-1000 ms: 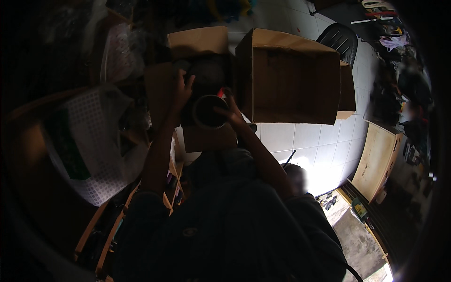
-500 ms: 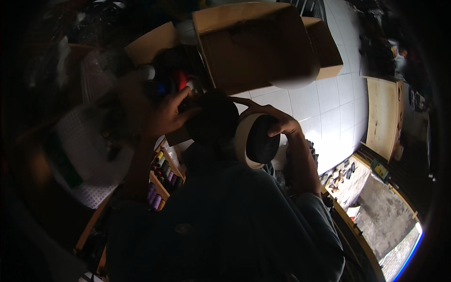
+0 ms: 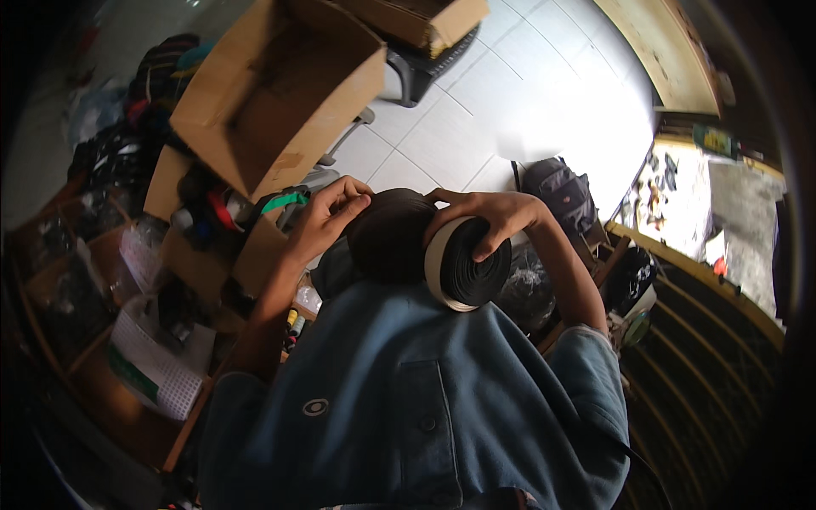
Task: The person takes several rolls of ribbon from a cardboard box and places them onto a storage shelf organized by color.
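Observation:
My right hand (image 3: 503,214) grips a thick coil of black webbing (image 3: 478,265) with a cream outer layer, its thumb pressed on the coil's flat side. Right beside that coil, against my chest, is a larger dark roll (image 3: 391,236), its surface deep in shadow. The right fingers reach across to the dark roll's upper edge. My left hand (image 3: 330,219) is closed at the dark roll's left edge, with thumb and fingers bent together against it. The undersides of both rolls are hidden.
A large open cardboard box (image 3: 280,93) stands ahead on the left, with a smaller box (image 3: 416,21) behind it. A black backpack (image 3: 561,195) lies on the white tiled floor (image 3: 442,127). Paper sheets (image 3: 161,357) and wooden compartments (image 3: 93,246) are at left; a slatted rack (image 3: 688,374) is at right.
The view has turned and brightened, so the boxes now appear farther left. Both hands stay at the rolls. The left fingers have curled in more.

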The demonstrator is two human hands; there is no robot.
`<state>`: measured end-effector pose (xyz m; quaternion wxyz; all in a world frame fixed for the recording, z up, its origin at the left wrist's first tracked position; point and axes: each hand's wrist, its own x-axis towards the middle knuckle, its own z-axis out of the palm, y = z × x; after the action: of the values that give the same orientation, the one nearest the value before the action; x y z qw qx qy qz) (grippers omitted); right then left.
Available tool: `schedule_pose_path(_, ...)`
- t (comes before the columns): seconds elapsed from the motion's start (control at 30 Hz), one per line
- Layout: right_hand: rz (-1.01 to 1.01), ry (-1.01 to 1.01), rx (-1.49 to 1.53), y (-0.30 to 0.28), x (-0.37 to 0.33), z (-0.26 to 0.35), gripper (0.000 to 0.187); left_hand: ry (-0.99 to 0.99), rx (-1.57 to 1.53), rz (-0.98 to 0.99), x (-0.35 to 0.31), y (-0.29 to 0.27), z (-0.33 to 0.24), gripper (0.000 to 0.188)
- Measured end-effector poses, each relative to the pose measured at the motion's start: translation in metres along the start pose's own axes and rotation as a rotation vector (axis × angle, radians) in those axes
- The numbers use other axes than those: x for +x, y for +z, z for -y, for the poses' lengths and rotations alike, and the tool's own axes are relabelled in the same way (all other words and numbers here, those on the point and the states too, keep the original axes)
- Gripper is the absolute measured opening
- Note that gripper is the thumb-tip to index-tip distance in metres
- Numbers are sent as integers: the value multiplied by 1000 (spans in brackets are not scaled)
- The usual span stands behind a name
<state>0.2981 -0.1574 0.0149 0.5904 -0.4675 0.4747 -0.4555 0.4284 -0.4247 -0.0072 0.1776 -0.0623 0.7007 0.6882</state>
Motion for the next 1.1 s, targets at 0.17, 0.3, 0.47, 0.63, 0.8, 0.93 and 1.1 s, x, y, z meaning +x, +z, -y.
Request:
schedule_pose_path(0.17,-223,-22,102,19,-84,-18,61,-174,-299,96,59,73,-32,13)
schedule_pose_path(0.3,-436,-26,124,31,-125,-28,62,-366,-144,356,109,87,-43,19)
schedule_pose_path(0.47,-588,22,124,12,-165,-29,63,-424,7,449,176,111,-69,21)
schedule_pose_path(0.63,-617,128,113,-44,-193,-12,61,-417,142,537,261,120,-98,24)
schedule_pose_path(0.8,-677,159,76,-121,-211,9,54,-534,-25,635,347,109,-145,25)
schedule_pose_path(0.93,-786,157,166,-170,-225,22,58,-519,-171,758,404,94,-143,23)
schedule_pose_path(1.1,-884,129,135,-216,-245,21,58,-464,-174,650,447,107,-158,10)
